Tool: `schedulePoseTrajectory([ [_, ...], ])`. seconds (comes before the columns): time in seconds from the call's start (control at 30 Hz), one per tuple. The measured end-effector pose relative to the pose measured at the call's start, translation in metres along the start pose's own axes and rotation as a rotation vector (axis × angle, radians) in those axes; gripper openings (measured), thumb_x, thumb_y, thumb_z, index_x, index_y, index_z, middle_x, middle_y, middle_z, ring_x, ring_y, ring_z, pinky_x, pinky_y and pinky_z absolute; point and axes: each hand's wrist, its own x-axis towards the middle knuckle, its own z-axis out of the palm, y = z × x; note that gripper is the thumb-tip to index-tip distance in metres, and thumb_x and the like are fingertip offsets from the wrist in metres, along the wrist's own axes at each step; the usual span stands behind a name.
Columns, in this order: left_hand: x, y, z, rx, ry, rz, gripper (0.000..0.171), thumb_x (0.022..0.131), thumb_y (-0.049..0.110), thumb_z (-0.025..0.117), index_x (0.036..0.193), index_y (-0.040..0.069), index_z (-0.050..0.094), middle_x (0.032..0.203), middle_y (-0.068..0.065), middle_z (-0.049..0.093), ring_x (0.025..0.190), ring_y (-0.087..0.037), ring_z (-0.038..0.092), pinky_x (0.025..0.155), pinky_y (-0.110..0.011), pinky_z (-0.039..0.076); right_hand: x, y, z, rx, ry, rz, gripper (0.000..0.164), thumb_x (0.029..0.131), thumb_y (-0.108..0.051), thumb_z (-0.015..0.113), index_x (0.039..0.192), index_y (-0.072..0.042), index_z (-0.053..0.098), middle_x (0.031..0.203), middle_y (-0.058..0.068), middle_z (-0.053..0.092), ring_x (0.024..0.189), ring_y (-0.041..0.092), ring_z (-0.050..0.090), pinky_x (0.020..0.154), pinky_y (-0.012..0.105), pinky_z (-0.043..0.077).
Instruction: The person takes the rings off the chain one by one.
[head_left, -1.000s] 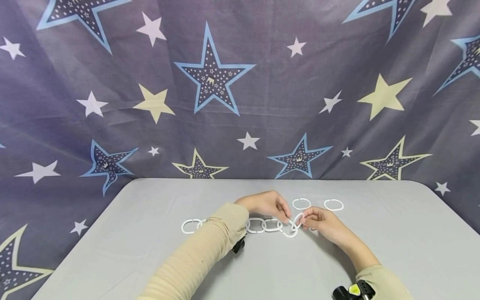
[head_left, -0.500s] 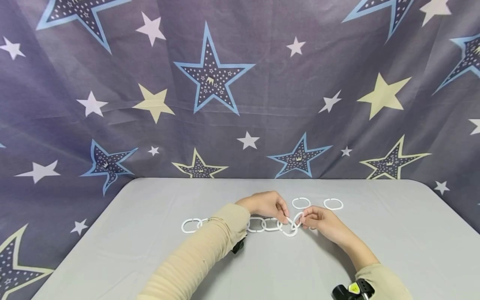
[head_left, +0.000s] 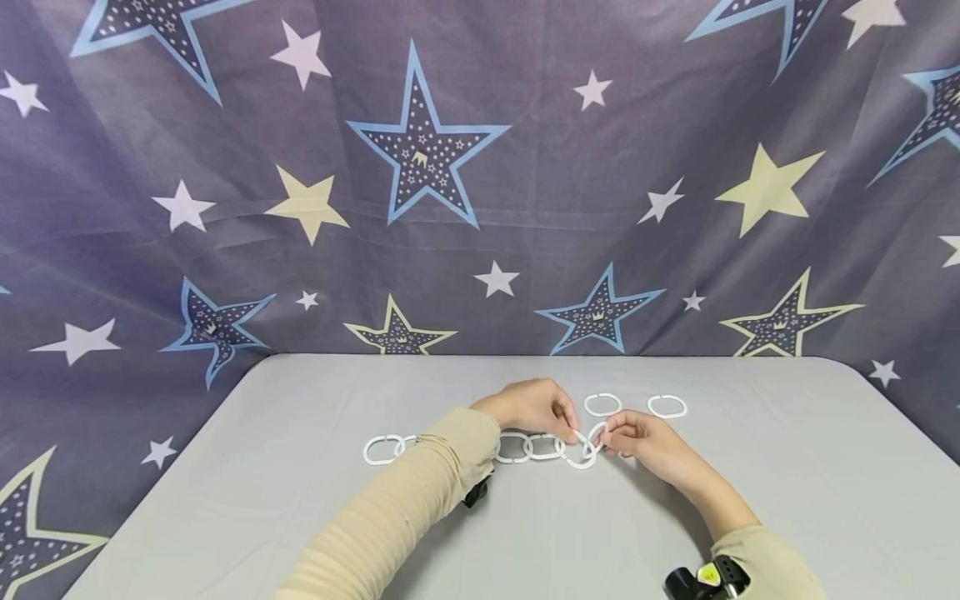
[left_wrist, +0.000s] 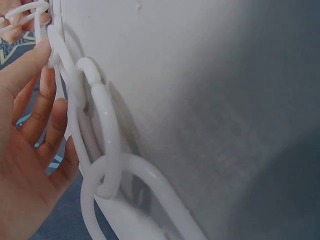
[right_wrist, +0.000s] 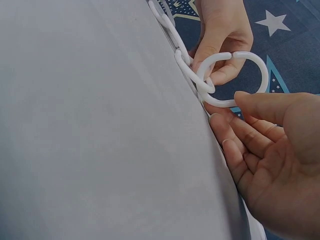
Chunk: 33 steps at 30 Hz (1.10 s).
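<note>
A chain of white plastic links (head_left: 545, 457) lies across the table, its middle hidden by the left sleeve. At its right end, my left hand (head_left: 534, 408) pinches one link (head_left: 581, 466) between thumb and fingers. My right hand (head_left: 648, 443) pinches the lower edge of the end link (right_wrist: 265, 77), which is raised on edge and hooked through the left hand's link. A small gap shows in the top of this end link in the right wrist view. In the left wrist view, several joined links (left_wrist: 112, 135) run past the left hand's fingers.
Two loose white links lie behind the hands, one oval link (head_left: 602, 396) left of another oval link (head_left: 667, 416). A grey cloth-covered table (head_left: 570, 542) spreads beneath, with a star-patterned curtain (head_left: 525, 167) at its far edge. Black cameras (head_left: 708, 579) sit on the wrists.
Almost nothing differs. Both hands keep their pinch on the two joined links, and the left fingertips have shifted slightly left on their link.
</note>
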Motion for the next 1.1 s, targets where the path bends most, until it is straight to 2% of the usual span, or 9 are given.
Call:
schedulePoseTrajectory([
  [0.23, 0.000, 0.000, -0.002, 0.061, 0.086, -0.015, 0.009, 0.078, 0.035, 0.084, 0.082, 0.030, 0.078, 0.069, 0.022, 0.064, 0.069, 0.001, 0.057, 0.069, -0.022, 0.043, 0.001, -0.001, 0.002, 0.015, 0.004, -0.004, 0.021, 0.093, -0.003, 0.062, 0.104, 0.014, 0.055, 0.089, 0.011, 0.069, 0.078, 0.009, 0.063, 0.072, 0.024, 0.049],
  [0.43, -0.001, 0.000, -0.003, 0.109, 0.122, -0.039, 0.010, 0.077, 0.038, 0.085, 0.081, 0.033, 0.077, 0.067, 0.024, 0.063, 0.069, 0.002, 0.056, 0.072, -0.024, 0.042, 0.001, -0.002, 0.002, 0.007, 0.011, -0.002, 0.022, 0.092, -0.004, 0.063, 0.104, 0.014, 0.056, 0.088, 0.011, 0.069, 0.077, 0.009, 0.062, 0.070, 0.024, 0.048],
  [0.7, -0.005, 0.003, -0.005, 0.143, 0.151, -0.060, 0.008, 0.079, 0.039, 0.083, 0.080, 0.034, 0.076, 0.068, 0.025, 0.062, 0.070, 0.002, 0.055, 0.074, -0.027, 0.042, 0.001, -0.005, 0.001, -0.009, 0.055, 0.035, 0.022, 0.091, -0.005, 0.063, 0.104, 0.012, 0.058, 0.086, 0.011, 0.070, 0.076, 0.011, 0.063, 0.068, 0.025, 0.048],
  [1.1, -0.015, 0.002, -0.006, 0.128, 0.192, -0.070, 0.006, 0.080, 0.035, 0.082, 0.079, 0.033, 0.076, 0.068, 0.023, 0.062, 0.070, 0.001, 0.055, 0.076, -0.029, 0.043, 0.000, -0.007, 0.003, 0.001, 0.073, 0.056, 0.019, 0.093, -0.005, 0.063, 0.104, 0.010, 0.058, 0.087, 0.011, 0.070, 0.077, 0.014, 0.064, 0.068, 0.025, 0.051],
])
